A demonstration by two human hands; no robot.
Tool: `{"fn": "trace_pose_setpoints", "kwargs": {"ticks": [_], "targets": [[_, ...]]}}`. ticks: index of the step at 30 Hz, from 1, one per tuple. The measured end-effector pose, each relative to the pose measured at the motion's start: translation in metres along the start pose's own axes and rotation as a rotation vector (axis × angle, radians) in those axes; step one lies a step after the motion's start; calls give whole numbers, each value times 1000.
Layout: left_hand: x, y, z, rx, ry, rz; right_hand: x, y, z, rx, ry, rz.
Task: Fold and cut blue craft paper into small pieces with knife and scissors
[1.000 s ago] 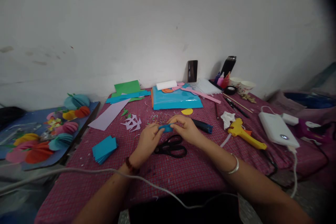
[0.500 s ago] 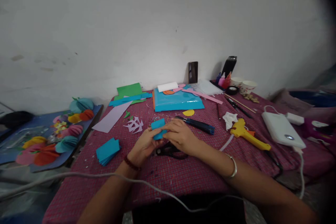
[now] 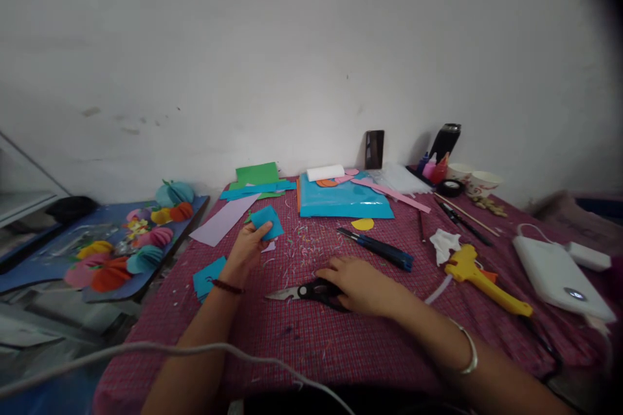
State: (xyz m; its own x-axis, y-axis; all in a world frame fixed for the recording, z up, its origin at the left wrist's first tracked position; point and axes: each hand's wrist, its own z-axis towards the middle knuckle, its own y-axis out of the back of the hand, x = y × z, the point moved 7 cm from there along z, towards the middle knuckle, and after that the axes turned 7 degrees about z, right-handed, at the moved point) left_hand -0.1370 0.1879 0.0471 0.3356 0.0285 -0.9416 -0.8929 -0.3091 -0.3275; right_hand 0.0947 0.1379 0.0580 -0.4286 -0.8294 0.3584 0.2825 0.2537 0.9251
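Observation:
My left hand (image 3: pixel 244 250) is raised over the left part of the table and pinches a small folded blue paper piece (image 3: pixel 267 221). My right hand (image 3: pixel 355 281) lies on the handles of the black scissors (image 3: pixel 302 291), fingers closed around them; the blades point left on the red checked tablecloth (image 3: pixel 311 337). A stack of cut blue paper squares (image 3: pixel 207 275) lies just below my left wrist. A blue-handled craft knife (image 3: pixel 377 248) rests beyond my right hand.
A yellow glue gun (image 3: pixel 479 279), a white power bank (image 3: pixel 557 275), blue foil sheet (image 3: pixel 341 201), lilac paper (image 3: pixel 221 220), cups and bottles line the far edge. Paper flower balls (image 3: pixel 126 253) sit on a blue board left. A white cable (image 3: pixel 195 353) crosses the front.
My hands have separated. The left hand carried the blue paper piece up and left; the right hand dropped onto the scissors. The camera view shifted left.

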Motion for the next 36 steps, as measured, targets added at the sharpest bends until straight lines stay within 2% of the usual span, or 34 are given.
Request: {"fn": "trace_pose_setpoints", "kwargs": {"ticks": [3, 7, 11, 14, 16, 19, 24, 30, 36], "targets": [[-5, 0, -1, 17, -13, -33, 2, -2, 3, 8, 9, 109], [-14, 1, -2, 46, -56, -100, -9, 3, 5, 36, -26, 405], [-22, 1, -3, 88, -96, -190, -23, 6, 8, 33, -85, 890], [-21, -2, -5, 132, -79, -220, -17, 9, 9, 25, 19, 1288], [-18, -5, -7, 158, -64, -226, -8, 12, 8, 37, 85, 1454], [-15, -10, -11, 175, -54, -231, 1, 14, 8, 17, 84, 1512], [-16, -22, -20, 241, -86, -196, -4, 7, 11, -106, -33, 1397], [-17, -23, -21, 232, -92, -133, 2, -4, 11, -2, 88, 1444], [-16, -21, -18, 248, -102, -73, 11, -2, 11, 76, 34, 1704]]}}
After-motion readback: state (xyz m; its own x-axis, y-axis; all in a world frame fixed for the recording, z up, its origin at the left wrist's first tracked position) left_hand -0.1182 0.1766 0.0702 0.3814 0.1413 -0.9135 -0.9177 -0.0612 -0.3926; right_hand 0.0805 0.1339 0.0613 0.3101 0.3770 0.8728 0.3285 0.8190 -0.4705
